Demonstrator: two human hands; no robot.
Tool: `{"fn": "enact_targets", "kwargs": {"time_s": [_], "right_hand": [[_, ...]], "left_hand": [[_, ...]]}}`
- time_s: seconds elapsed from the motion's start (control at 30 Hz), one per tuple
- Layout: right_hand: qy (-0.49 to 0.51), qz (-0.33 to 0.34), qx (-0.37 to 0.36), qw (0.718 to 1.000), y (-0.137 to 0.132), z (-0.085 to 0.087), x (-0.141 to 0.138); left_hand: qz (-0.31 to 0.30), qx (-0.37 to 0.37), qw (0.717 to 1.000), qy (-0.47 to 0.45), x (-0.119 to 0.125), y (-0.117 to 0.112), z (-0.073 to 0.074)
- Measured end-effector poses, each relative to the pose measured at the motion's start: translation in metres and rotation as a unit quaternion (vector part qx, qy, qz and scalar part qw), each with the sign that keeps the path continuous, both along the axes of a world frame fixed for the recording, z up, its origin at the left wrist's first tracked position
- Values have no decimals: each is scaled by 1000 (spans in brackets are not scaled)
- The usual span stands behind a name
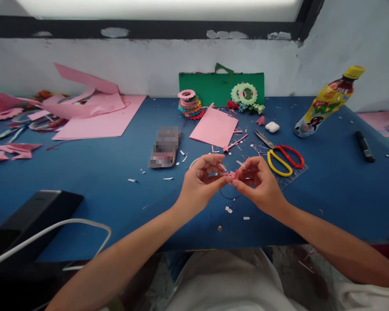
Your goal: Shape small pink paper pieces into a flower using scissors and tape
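Both hands are up over the table (149, 207), and the action is tight at the fingertips! Take the scissors (275, 147) as the marker: a small pink paper piece (233, 174) sits to their left and a little nearer the person, right between the two hands. The left hand (199, 181) has thumb and forefinger pinched together on its left side; the right hand (262, 183) pinches from the other side, so the tips nearly meet around it. The remaining fingers curl loosely on both. Neither hand is nearer the piece, both being on it, and it looks creased, though its long axis is too small and covered to call. A white strip (240, 163) shows by the right fingertips; whether it is stuck there, I cannot tell.

And look how close the right hand is to the scissors: just beside the yellow handle, with the left hand farther off. The blades point away and to the left. Beyond the scissors to the left lies a pink sheet (214, 127); farther left, a phone (164, 151). Just behind the scissors rests a white case (272, 127), and off to their right leans a bottle (326, 106), with a black marker (365, 147) beyond that.
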State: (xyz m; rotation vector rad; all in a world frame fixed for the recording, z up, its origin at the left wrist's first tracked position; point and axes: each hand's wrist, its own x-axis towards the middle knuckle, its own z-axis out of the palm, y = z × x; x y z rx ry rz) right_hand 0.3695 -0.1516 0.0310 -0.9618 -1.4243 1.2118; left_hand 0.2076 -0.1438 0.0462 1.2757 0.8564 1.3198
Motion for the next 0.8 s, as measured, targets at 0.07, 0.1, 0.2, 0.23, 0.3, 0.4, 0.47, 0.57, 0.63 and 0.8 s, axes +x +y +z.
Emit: {"fn": "enact_targets", "kwargs": {"time_s": [0.07, 0.1, 0.2, 0.23, 0.3, 0.4, 0.47, 0.57, 0.63, 0.8], "right_hand": [[-3, -3, -1, 1000, 0, 1, 1], [-2, -1, -2, 1000, 0, 1, 2], [11, 8, -1, 1000, -1, 1, 3], [15, 9, 2, 1000, -1, 1, 4], [16, 8, 10, 1000, -1, 1, 4], [11, 12, 15, 1000, -1, 0, 5], [10, 23, 10, 1000, 0, 0, 5], [0, 37, 7, 999, 0, 0, 5], [-23, 28, 26, 999, 0, 0, 6], [-155, -2, 275, 949, 1, 8, 15]], "left_hand": [[-19, -10, 1000, -10, 0, 0, -1], [-26, -12, 999, -14, 1, 0, -2], [-35, -7, 999, -18, 1, -1, -3], [-32, -3, 999, -16, 1, -1, -4], [-24, 6, 1000, -9, 1, -1, -5], [-29, 12, 999, -8, 2, -2, -7], [-47, 8, 999, -21, 2, -3, -7], [-58, -6, 997, -47, 4, -5, -5], [-54, -23, 997, -57, 4, -5, -4], [-57, -37, 996, -56, 3, -4, -1]]}}
